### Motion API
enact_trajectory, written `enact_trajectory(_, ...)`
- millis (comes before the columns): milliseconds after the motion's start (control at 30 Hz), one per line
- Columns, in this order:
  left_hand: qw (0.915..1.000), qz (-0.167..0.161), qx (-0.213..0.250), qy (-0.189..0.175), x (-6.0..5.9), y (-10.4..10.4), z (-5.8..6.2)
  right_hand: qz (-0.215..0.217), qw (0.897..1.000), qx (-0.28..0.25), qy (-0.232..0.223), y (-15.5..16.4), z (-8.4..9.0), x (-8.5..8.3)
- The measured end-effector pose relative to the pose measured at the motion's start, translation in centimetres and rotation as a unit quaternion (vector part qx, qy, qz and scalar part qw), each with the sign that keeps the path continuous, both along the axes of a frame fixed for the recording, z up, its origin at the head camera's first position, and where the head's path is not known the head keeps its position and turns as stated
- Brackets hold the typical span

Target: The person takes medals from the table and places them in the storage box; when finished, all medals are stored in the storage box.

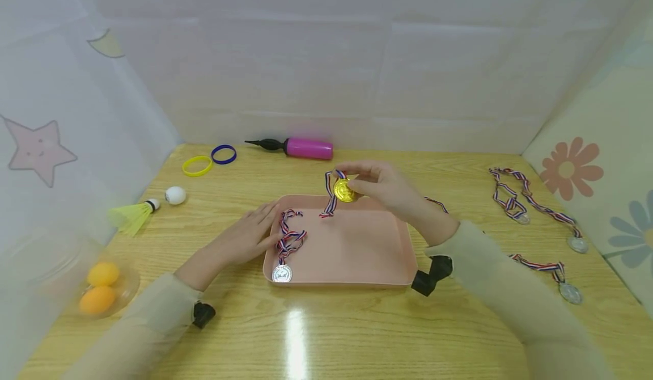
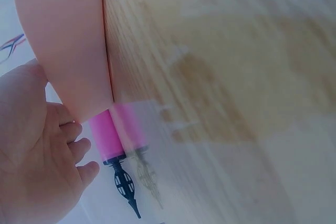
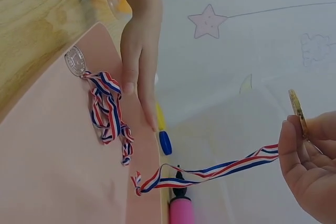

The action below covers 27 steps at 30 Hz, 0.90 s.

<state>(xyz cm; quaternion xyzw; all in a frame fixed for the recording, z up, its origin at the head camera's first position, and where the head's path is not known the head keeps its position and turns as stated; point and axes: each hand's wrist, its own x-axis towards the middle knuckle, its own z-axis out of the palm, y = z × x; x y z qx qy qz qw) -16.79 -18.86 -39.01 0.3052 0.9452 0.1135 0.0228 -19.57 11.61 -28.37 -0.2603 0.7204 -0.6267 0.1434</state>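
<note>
Head view: pink tray (image 1: 357,255) at the middle of a wooden table (image 1: 326,334). Right hand (image 1: 382,187) raised over the far edge of the tray, its grip pinching a gold medal (image 1: 344,190) between thumb and fingertips; the medal's striped ribbon (image 1: 329,201) hangs down, its end touching the tray floor. Left hand (image 1: 250,235) flat, fingers straight, grip released, resting against the tray's left rim. Silver medal (image 1: 282,273) with bunched ribbon lying in the tray's near left corner, just beside the left fingertips. Right of the tray, well apart, on the table: three more silver medals (image 1: 571,292) with ribbons. Far side: pink pump (image 1: 308,148) with black nozzle; blue band (image 1: 224,154) and yellow band (image 1: 196,165) to its left. Left side: white ball (image 1: 176,195), yellow shuttlecock (image 1: 134,214), two orange balls (image 1: 101,288) in a clear bowl. Right wrist view: gold medal (image 3: 297,111) seen edge-on at the fingertips (image 3: 290,135), ribbon trailing to the tray (image 3: 47,171). Left wrist view: left hand (image 2: 37,166) beside the tray wall (image 2: 68,45), pump (image 2: 107,137) beyond.
</note>
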Motion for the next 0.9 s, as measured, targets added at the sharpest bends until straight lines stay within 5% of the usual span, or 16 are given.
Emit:
enact_trajectory(300,1.0000,0.001,0.001,-0.001,0.0,0.1,0.0,0.031,0.999,0.010,0.007,-2.9,-2.1,-0.7)
enact_trajectory(633,1.0000,0.000,0.001,0.001,0.0,0.1,0.0,0.062,0.994,0.075,-0.046,-3.8,-6.1,0.9)
enact_trajectory(900,1.0000,-0.001,0.000,0.002,0.0,0.0,0.0,0.078,0.991,0.105,-0.041,-4.2,-8.5,1.9)
